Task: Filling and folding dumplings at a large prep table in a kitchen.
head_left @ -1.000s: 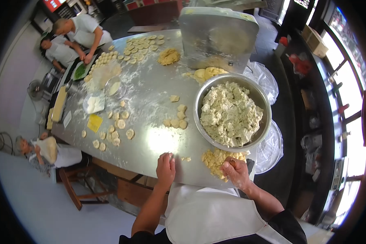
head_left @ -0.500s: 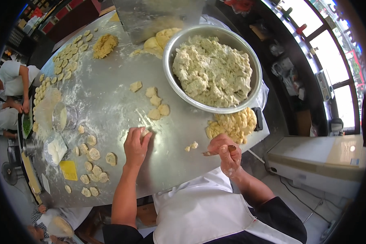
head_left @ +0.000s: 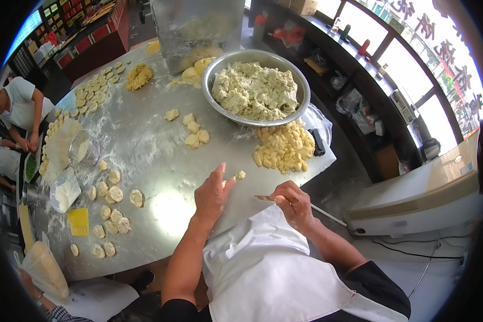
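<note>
Some dough bits [head_left: 241, 175] lay beside our left hand [head_left: 210, 197], nearside of the bowl [head_left: 304, 92].
That hand had just come within reach, its grip unclear; our right hand [head_left: 295, 205] grasped a stick [head_left: 263, 197].

Beyond the worktop's [head_left: 139, 166] right edge, a dark shelving unit [head_left: 311, 40] runs beneath a row of dark-framed windows [head_left: 413, 70], which admit strong daylight. A white-and-beige appliance [head_left: 413, 188] stands past the near right corner; a black cable [head_left: 413, 254] crosses the pale floor [head_left: 400, 268] beside it. A red-panelled counter [head_left: 94, 48] stands past the far left corner. A bright reflection [head_left: 172, 212] lies toward the worktop's near edge.
</note>
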Demonstrator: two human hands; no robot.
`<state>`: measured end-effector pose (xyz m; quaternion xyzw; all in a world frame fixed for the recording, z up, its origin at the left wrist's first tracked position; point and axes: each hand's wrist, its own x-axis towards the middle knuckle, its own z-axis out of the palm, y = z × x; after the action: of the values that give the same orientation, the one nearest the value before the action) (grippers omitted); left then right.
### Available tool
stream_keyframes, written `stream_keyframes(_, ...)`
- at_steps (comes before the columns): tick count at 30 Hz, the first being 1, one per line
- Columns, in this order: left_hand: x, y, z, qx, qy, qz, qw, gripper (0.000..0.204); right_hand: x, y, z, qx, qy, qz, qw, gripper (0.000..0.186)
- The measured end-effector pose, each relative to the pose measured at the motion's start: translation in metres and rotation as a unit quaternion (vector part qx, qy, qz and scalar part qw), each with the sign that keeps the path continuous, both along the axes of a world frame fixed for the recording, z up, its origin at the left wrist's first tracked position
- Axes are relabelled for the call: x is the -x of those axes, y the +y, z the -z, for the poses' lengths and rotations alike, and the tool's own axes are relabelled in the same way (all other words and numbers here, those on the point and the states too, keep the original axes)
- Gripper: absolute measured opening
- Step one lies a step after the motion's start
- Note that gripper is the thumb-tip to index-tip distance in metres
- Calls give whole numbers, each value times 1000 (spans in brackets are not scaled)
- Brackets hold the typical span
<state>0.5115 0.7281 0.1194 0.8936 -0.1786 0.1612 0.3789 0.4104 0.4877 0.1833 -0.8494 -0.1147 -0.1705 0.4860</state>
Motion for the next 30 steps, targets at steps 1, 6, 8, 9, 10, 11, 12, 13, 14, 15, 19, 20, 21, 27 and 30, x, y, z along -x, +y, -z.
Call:
stream_keyframes(1,-3,-7,10,-91,-11,33,995,30,1,0,1,-6,5,-5,1000,15)
stream_keyframes(6,-13,-6,30,-154,-38,85,984,25,3,-4,4,-39,4,-2,999,14)
stream_keyframes(8,-8,6,20,346,359,33,866,18,2,-6,9,-66,4,3,998,14)
stream_keyframes(9,-1,15,6,338,361,31,868,18,2,-5,12,-91,16,0,996,16)
stream_keyframes(10,4,22,-11,469,394,25,790,16,-2,-5,15,-114,26,-6,993,19)
stream_keyframes(11,6,28,-19,589,416,19,692,15,-8,-3,19,-119,26,-6,992,19)
stream_keyframes(12,10,34,-19,599,411,-19,687,19,-15,2,21,-123,15,-18,992,15)
stream_keyframes(13,13,42,-17,599,408,-24,689,19,-21,7,23,-125,4,-30,992,10)
stream_keyframes(14,15,49,-14,619,429,-28,658,24,-24,12,23,-128,5,-34,991,10)
stream_keyframes(15,17,56,-12,638,449,-32,625,30,-27,17,22,-129,21,-46,990,10)
stream_keyframes(19,20,65,-7,729,427,52,532,37,-39,21,21,-98,52,-63,992,11)
stream_keyframes(20,24,65,-7,740,411,50,530,26,-39,19,23,-98,53,-63,992,11)
stream_keyframes(21,26,61,-12,741,412,50,528,26,-42,16,28,-82,37,-57,994,12)
stream_keyframes(27,31,47,-14,425,251,-90,865,42,-34,3,33,-47,12,-24,999,14)
stream_keyframes(30,30,66,18,142,120,-83,979,43,-25,6,33,-26,-4,-35,999,14)
